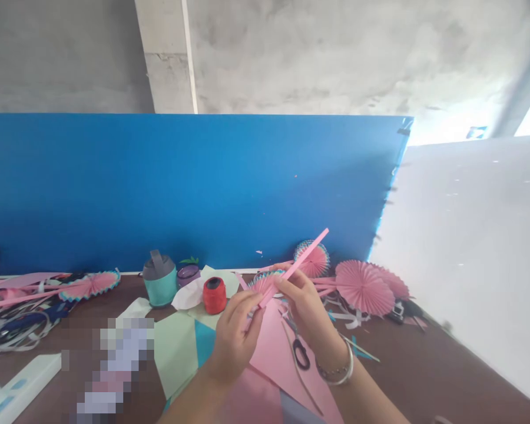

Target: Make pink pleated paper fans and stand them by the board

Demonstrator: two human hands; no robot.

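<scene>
My left hand [238, 333] pinches the lower end of a long, narrow pink paper strip [308, 254]. Farther up, my right hand [304, 301] grips the same strip, which slants up to the right. A pleated pink paper fan [265, 284] with a patterned edge shows just behind my fingers; whether it is joined to the strip, I cannot tell. Below my hands lie sheets of pink paper [271, 347], with scissors [300, 353] on top beside my right wrist. Left of my hands stands a red spool of thread [214, 295].
Finished-looking pink fans [364, 287] lie at the right, another fan [90, 285] at the left. A teal cup [159, 280] and a purple jar [188, 275] stand near the blue partition [181, 188]. Pale green paper [175, 350] and tangled white cords [13, 333] cover the left side.
</scene>
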